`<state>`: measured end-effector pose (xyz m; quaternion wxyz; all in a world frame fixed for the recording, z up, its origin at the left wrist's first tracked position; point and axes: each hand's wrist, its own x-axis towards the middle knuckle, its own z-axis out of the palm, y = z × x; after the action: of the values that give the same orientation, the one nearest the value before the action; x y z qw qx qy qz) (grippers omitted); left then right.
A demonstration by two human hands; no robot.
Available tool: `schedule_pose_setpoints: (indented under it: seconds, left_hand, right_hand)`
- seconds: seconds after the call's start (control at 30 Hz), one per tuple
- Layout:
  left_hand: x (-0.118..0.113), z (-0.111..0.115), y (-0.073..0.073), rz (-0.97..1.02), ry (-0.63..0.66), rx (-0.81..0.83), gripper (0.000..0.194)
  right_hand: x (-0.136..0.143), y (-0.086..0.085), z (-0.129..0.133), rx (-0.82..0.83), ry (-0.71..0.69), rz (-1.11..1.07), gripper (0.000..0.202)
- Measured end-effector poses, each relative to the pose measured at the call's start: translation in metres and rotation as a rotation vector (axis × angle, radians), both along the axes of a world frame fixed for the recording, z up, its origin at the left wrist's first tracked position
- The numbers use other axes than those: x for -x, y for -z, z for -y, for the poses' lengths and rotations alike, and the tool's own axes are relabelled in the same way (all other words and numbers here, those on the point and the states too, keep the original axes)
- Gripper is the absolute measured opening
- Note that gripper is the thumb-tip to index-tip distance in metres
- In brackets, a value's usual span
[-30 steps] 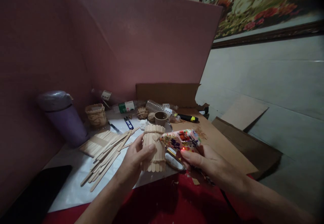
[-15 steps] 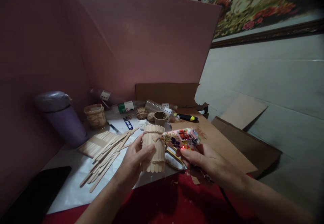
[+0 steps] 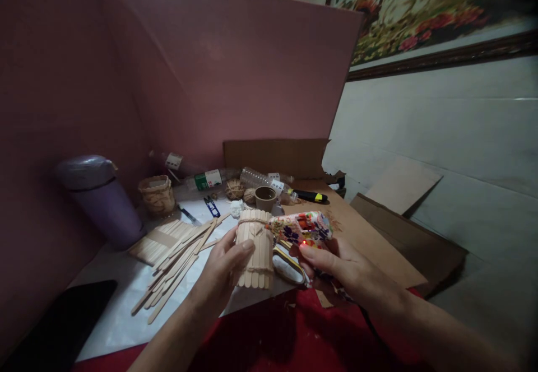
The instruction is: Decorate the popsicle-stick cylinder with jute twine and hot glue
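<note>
Pink panels [image 3: 218,80] stand behind the cluttered table [image 3: 260,341]. The left hand [image 3: 225,260] grips the stick cup [image 3: 258,257], seemingly to steady it; the right hand [image 3: 336,263] clasps a floral glue gun [image 3: 294,231], likely for control near the twine [image 3: 251,221]. The cup sits between both hands, beside the gun's tip.

The left forearm [image 3: 180,321] rises from the bottom edge and slants up to the right, bare to the wrist. The left hand [image 3: 222,261] is closed in a grip, its thumb [image 3: 244,250] laid across the front and pointing to the right, the other fingers mostly hidden behind. From the lower right, the bare right forearm [image 3: 424,319] reaches up and leftward. The right hand [image 3: 342,264] also grips, thumb extended toward the left hand, fingers curled below. The hands are near each other but apart.
</note>
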<state>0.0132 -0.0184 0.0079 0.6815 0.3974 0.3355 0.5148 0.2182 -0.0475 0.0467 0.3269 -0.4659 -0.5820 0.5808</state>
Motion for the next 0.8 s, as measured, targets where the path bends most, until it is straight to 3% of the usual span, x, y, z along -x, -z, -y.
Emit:
schedule_pose_setpoints:
  seconds: [0.43,0.57,0.67,0.73,0.8]
  left_hand:
    - [-0.001,0.0,0.001,-0.004,0.05,0.015,0.058]
    - [-0.001,0.001,-0.001,-0.035,0.031,0.048,0.058]
    - [0.0,0.002,-0.003,-0.061,-0.015,0.062,0.052]
    - [0.001,0.002,-0.004,-0.058,-0.046,0.069,0.048]
    - [0.0,0.002,-0.004,-0.046,-0.065,0.073,0.046]
  right_hand:
    - [0.001,0.004,0.002,-0.043,-0.002,-0.119,0.046]
    - [-0.012,0.004,0.0,-0.188,0.148,-0.129,0.042]
    - [-0.036,0.007,-0.017,-0.418,0.317,0.014,0.039]
    - [-0.055,0.015,-0.033,-0.529,0.407,0.237,0.032]
    - [-0.073,0.028,-0.05,-0.608,0.411,0.54,0.029]
